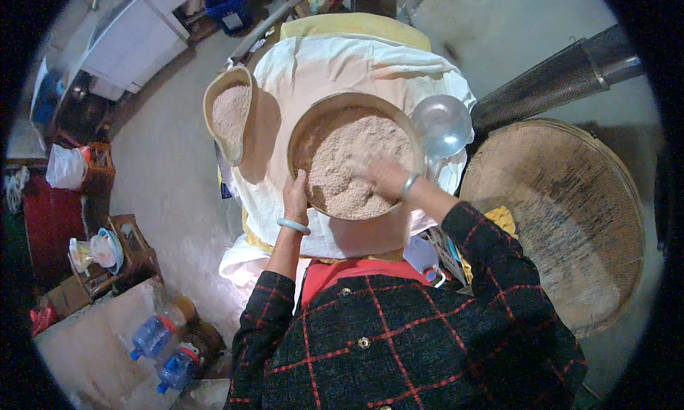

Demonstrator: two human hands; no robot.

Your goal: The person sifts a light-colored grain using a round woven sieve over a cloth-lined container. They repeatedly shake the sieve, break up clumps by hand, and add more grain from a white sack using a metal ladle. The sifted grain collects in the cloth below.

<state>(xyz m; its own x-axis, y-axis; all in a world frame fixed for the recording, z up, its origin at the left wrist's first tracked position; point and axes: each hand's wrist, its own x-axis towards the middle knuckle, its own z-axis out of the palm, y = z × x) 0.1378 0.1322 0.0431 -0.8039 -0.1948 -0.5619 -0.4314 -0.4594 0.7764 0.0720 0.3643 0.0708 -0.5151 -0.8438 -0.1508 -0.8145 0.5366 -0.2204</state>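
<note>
A round container with a tall tan rim [297, 122], possibly a sieve, stands above a white cloth [320, 62]. Coarse pinkish-beige flour [336, 159] fills much of it and hides its base. My left hand [295, 199] grips the near-left rim, thumb on the inner side. Blurred by motion, my right hand [382, 176] is over the flour at the right, its fingers touching or just above it; their pose is unclear. To the left lies a gourd ladle [233, 148] holding similar flour. A shiny metal bowl [441, 126] sits against the container's right side.
A large round woven tray [561, 217] leans or lies at the right, below a dark perforated metal tube [539, 84]. Blue water jugs [155, 335] rest on the floor at lower left. White cabinets [133, 41] line the upper left, near a blue bucket [227, 6].
</note>
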